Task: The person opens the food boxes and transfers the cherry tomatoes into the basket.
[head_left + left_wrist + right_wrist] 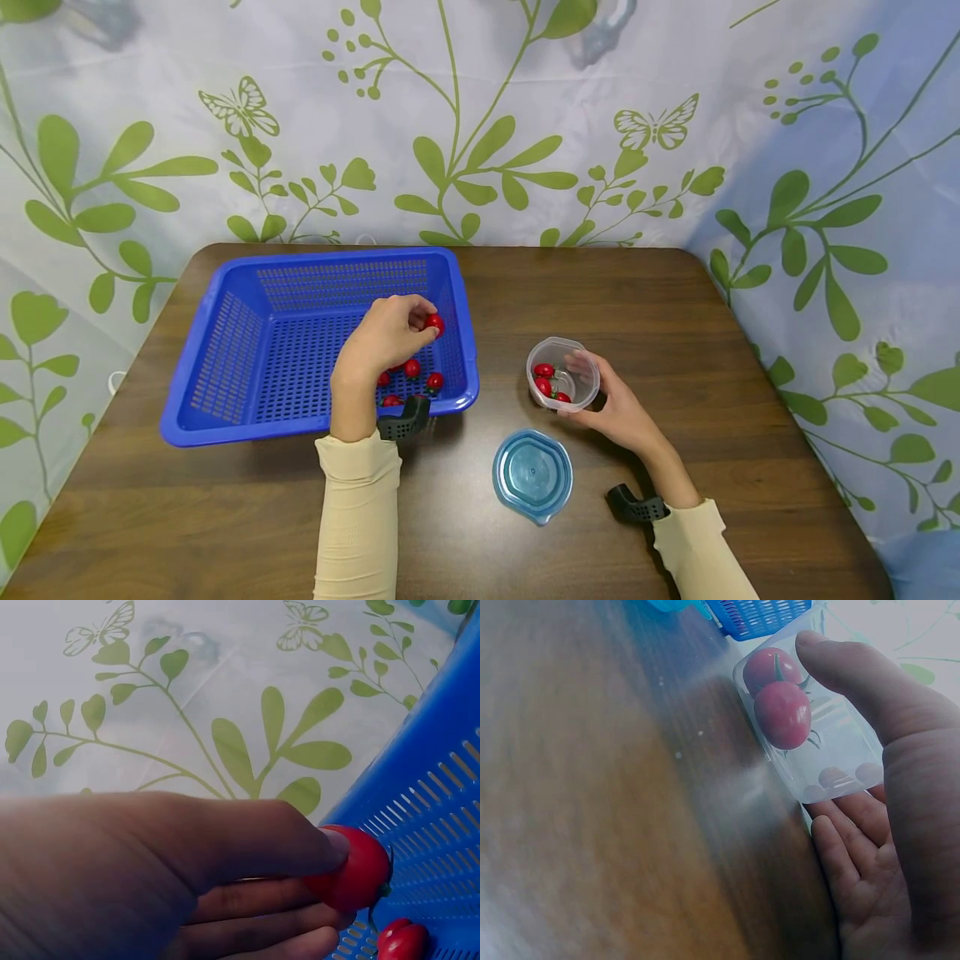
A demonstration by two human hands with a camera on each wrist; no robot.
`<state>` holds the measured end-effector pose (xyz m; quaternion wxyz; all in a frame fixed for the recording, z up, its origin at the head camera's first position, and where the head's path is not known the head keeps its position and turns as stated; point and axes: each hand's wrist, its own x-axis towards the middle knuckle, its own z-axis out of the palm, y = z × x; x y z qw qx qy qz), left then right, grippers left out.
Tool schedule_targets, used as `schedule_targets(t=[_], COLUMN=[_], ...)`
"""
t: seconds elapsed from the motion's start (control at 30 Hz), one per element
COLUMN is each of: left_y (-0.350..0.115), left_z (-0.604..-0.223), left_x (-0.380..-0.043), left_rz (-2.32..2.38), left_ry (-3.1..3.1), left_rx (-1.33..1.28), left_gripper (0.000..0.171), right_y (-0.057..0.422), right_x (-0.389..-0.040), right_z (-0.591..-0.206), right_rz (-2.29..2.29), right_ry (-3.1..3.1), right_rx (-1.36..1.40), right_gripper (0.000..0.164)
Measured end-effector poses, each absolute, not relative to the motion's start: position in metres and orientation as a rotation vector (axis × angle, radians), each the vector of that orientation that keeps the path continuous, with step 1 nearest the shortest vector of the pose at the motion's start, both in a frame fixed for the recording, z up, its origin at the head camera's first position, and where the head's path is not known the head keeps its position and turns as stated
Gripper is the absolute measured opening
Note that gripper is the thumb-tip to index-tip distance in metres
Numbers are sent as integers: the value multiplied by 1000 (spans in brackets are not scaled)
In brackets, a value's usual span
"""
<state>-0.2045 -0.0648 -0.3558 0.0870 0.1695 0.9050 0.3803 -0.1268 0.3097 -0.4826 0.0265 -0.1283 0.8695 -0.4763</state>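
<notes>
Over the right end of a blue plastic basket (262, 433), my left hand (382, 333) pinches a cherry tomato (434, 324) between thumb and fingers. The left wrist view shows this tomato (352, 866) with a green stem, near the basket's slotted wall. Several more tomatoes (412, 369) lie on the basket floor beneath the hand. My right hand (618, 408) grips a clear plastic container (555, 343) at its right side, thumb and fingers around it. Inside are red tomatoes (543, 386), two of them plain in the right wrist view (782, 716).
A translucent blue lid (532, 475) with a small tab lies on the brown wooden table (585, 283), in front of the container. Behind the table hangs a pale curtain (480, 117) with green leaves and butterflies. Each wrist wears a black band (636, 505).
</notes>
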Motion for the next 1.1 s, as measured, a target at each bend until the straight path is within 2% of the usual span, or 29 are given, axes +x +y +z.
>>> schedule_targets(t=[0.43, 1.1], left_y=[-66, -59], left_z=[-360, -356], left_x=[-204, -201], left_rz=[935, 1132], left_ry=[2665, 2668], left_rx=[487, 556], left_gripper=[27, 29], right_y=[309, 310], right_x=[-126, -127], right_z=[-479, -482], right_rz=[-1433, -1460], right_ry=[2699, 2699], right_rx=[-387, -393], right_gripper=[95, 96])
